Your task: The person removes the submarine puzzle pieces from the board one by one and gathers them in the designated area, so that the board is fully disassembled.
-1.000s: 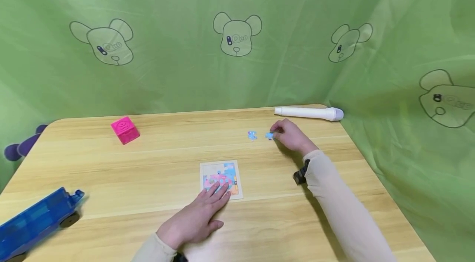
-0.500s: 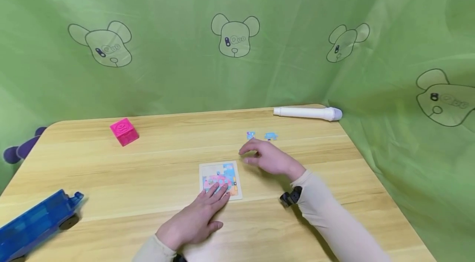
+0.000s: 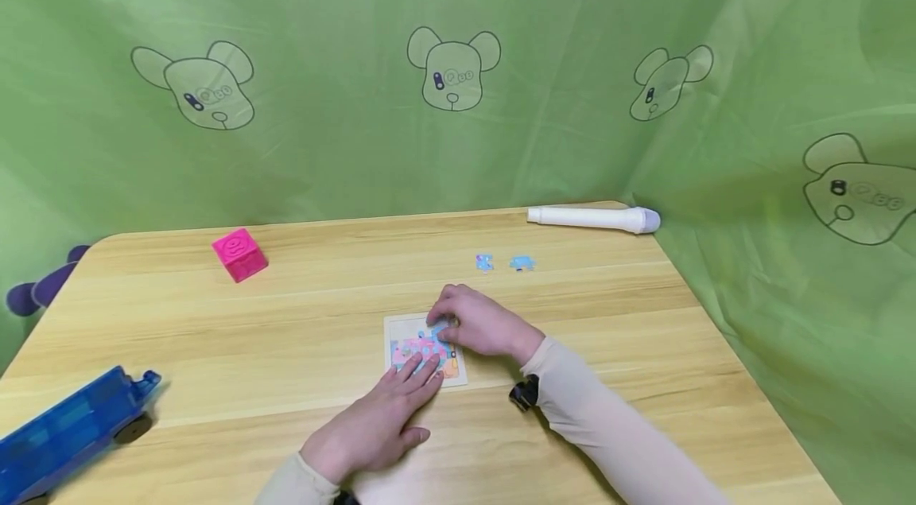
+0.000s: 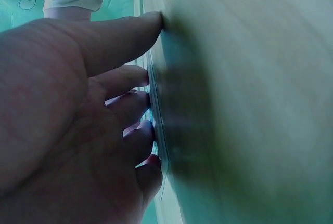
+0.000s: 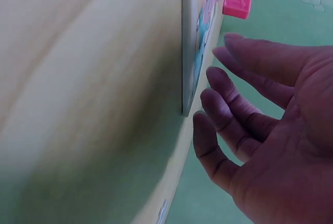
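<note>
A small jigsaw puzzle in a white frame (image 3: 388, 338) lies on the table, pink figure and blue pieces inside, its upper left bare. My left hand (image 3: 379, 421) rests on its lower part with fingers straight; in the left wrist view the fingertips (image 4: 140, 141) press on the board edge. Over the upper right corner is my right hand (image 3: 487, 324), thumb and index at the blue pieces there. In the right wrist view its fingers (image 5: 223, 104) are loosely bent with nothing between them. Two loose blue puzzle pieces, one left (image 3: 484, 262) and one right (image 3: 522, 262), lie beyond the frame.
A white toy microphone (image 3: 590, 219) lies along the far table edge. The pink cube (image 3: 240, 254) sits at the back left, and a blue toy vehicle (image 3: 71, 429) at the front left. Green curtain (image 3: 322, 155) hangs behind and beside the table.
My right hand has let go of the right loose piece, leaving it on the table, and has come toward me and left to the puzzle's upper right corner. My left hand has stayed put.
</note>
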A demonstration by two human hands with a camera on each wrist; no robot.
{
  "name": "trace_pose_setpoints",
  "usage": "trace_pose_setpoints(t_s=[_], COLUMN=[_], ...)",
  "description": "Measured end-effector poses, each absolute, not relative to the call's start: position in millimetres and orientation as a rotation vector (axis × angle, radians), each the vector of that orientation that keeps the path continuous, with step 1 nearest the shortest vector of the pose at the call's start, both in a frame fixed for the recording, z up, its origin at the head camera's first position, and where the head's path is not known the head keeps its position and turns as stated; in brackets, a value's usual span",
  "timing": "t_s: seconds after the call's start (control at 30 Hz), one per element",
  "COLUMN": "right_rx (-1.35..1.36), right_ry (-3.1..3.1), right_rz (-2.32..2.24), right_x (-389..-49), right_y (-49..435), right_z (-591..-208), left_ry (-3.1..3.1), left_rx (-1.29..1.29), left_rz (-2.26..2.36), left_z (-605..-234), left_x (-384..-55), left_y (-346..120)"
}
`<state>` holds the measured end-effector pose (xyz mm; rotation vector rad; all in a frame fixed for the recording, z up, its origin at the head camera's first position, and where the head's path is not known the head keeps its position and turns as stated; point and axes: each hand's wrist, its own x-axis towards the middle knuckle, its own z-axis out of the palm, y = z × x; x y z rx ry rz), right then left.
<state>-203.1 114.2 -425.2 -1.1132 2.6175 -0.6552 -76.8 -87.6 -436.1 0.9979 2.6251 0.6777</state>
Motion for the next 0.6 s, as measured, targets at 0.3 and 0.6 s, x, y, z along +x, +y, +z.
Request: trace_pose_setpoints(t_s=[0.3,0.6], right_rx=[-1.078,-1.098], right_ry=[2.671,2.668], right_rz=[-0.546,-0.551], right_x=[-203.5,-202.5], right_y=[102.9,103.4], right_z=[-425.8,-425.1], left_ry=[2.625,2.610], left_rx=[1.005,0.986], left_rz=[0.674,0.685], left_z=[-435.3,-434.3], left_x=[-77.4,-77.3], left_y=[-88.5,-88.6])
